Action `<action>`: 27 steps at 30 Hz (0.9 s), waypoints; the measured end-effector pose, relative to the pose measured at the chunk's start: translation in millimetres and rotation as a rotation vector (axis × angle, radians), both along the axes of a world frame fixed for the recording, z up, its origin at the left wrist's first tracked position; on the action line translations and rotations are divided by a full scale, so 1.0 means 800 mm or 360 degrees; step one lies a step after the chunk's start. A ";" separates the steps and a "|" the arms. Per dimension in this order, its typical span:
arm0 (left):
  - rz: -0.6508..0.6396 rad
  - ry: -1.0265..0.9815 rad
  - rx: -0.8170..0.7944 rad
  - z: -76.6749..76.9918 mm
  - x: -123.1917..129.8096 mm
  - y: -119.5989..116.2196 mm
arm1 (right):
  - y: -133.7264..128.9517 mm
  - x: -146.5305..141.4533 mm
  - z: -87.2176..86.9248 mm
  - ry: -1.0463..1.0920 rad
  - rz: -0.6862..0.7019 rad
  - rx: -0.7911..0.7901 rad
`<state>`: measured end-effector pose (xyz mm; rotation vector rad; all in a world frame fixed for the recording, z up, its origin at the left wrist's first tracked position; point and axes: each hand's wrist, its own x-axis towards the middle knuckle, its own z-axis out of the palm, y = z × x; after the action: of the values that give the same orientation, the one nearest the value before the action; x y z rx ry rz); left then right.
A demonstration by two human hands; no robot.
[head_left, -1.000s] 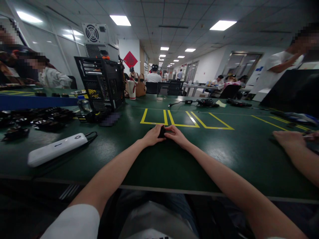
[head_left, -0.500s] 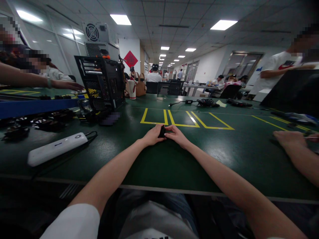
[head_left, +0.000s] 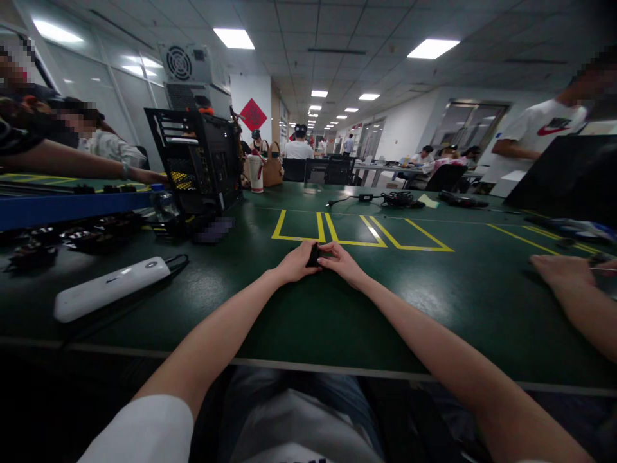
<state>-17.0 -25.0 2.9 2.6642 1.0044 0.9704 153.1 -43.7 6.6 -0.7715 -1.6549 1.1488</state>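
My left hand (head_left: 297, 261) is closed around a small black object (head_left: 313, 256), whose kind is too small and too covered by fingers to make out. From the other side, my right hand (head_left: 339, 262) meets it with thumb and fingers bent in a pinch at its right edge. Both hands are together over the green table (head_left: 313, 321), just in front of the yellow tape outlines (head_left: 332, 242).
A white power strip (head_left: 113, 287) with a black cord lies to the left. Behind it stand an open black computer case (head_left: 202, 161) and a blue bar (head_left: 72, 209). Coiled black cables (head_left: 402, 199) lie farther back. At right is a co-worker's hand (head_left: 563, 270).
My hands and the black object stay in nearly the same place. At left, a co-worker's arm has shifted, its hand now behind the computer case. The standing person at right has moved slightly.
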 end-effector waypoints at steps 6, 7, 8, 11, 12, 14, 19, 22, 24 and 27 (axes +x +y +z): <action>0.0016 0.0018 0.0002 -0.001 0.001 0.001 | 0.002 -0.001 -0.002 -0.0017 -0.0042 -0.0014; 0.0015 0.0020 0.0004 -0.001 0.001 0.001 | 0.002 -0.001 -0.002 -0.0026 -0.0044 -0.0018; 0.0013 0.0021 0.0006 -0.001 0.001 0.000 | 0.002 0.000 -0.002 -0.0032 -0.0042 -0.0024; 0.0008 0.0015 0.0003 0.001 0.000 -0.001 | 0.002 0.000 -0.001 -0.0024 0.0000 -0.0030; 0.0007 0.0012 -0.0003 0.001 0.000 -0.001 | 0.002 0.000 -0.001 -0.0012 0.0007 -0.0017; 0.0010 0.0004 -0.0015 0.001 0.000 -0.001 | 0.001 -0.001 -0.001 0.0008 -0.0008 0.0002; 0.0010 -0.0006 -0.0027 0.000 0.001 -0.001 | 0.001 -0.002 -0.002 0.0013 -0.0047 -0.0021; 0.0010 -0.0001 -0.0031 0.000 0.001 -0.001 | 0.003 -0.002 -0.002 0.0012 -0.0059 0.0012; 0.0015 0.0009 -0.0024 0.000 0.001 -0.001 | 0.004 -0.002 -0.001 -0.0010 -0.0061 -0.0017; 0.0018 0.0019 -0.0025 0.001 0.001 -0.001 | 0.004 0.000 -0.001 -0.0036 -0.0002 -0.0069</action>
<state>-16.5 -25.4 3.6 2.6574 1.0263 0.9456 152.9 -40.8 5.8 -0.8156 -1.6529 1.1826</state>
